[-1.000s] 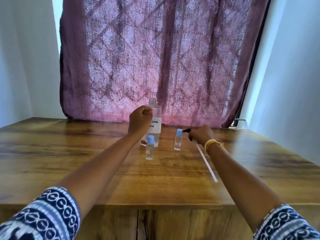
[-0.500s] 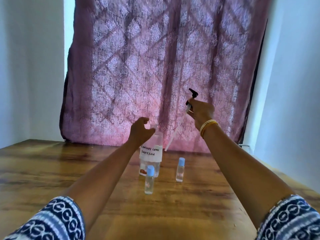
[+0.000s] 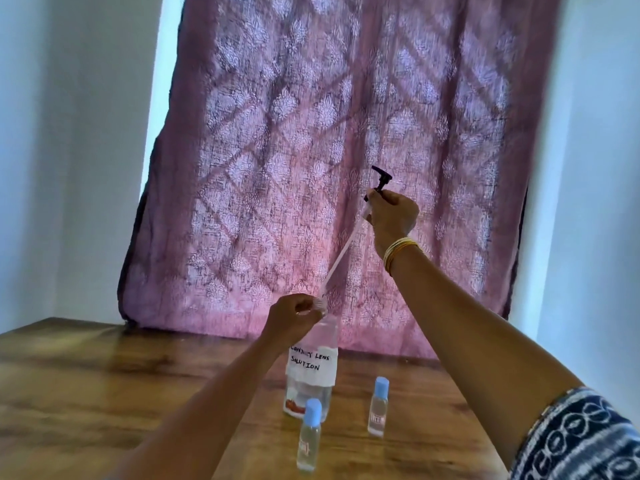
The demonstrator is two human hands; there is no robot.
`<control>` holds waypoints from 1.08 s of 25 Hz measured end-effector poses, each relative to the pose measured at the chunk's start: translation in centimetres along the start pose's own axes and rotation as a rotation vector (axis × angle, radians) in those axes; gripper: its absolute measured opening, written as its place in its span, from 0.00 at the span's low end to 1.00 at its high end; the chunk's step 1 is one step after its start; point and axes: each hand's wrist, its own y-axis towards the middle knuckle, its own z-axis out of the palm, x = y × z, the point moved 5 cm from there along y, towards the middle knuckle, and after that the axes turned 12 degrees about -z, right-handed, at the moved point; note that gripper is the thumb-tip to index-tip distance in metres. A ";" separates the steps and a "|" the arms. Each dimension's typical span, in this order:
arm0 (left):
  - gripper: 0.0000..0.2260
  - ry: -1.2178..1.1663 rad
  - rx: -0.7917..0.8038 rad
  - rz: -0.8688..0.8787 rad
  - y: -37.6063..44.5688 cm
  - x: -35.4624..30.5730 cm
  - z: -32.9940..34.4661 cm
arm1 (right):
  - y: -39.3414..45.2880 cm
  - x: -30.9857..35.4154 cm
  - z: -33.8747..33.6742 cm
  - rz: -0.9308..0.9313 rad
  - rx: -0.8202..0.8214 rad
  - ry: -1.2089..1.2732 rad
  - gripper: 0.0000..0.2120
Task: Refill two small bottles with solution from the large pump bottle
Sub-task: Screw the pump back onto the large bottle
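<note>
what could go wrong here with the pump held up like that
1. The pump is raised in the right hand, and its long tube slants down to the large bottle's mouth. It could miss or nudge the bottle.
2. The left hand grips only the neck, so a knock may tip the bottle onto the two small bottles nearby.

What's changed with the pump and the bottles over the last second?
The right hand lifted the pump from the table to above the big bottle, its tube slanting down to the bottle's mouth. The left hand moved from the bottle's side up to its neck. Both small bottles stayed capped and in place.
</note>
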 end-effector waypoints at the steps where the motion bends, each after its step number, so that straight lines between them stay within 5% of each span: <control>1: 0.12 -0.018 0.001 -0.001 -0.1 0.1 0.0 | 0.1 0.3 0.3 -0.015 0.004 -0.017 0.07; 16: 0.13 0.002 0.008 -0.027 -0.1 0.2 0.1 | -0.4 1.3 1.5 -0.102 0.048 -0.033 0.09; 27: 0.11 0.009 0.005 0.005 -0.4 0.5 0.2 | -8.1 -4.1 0.6 -0.024 0.427 -0.224 0.13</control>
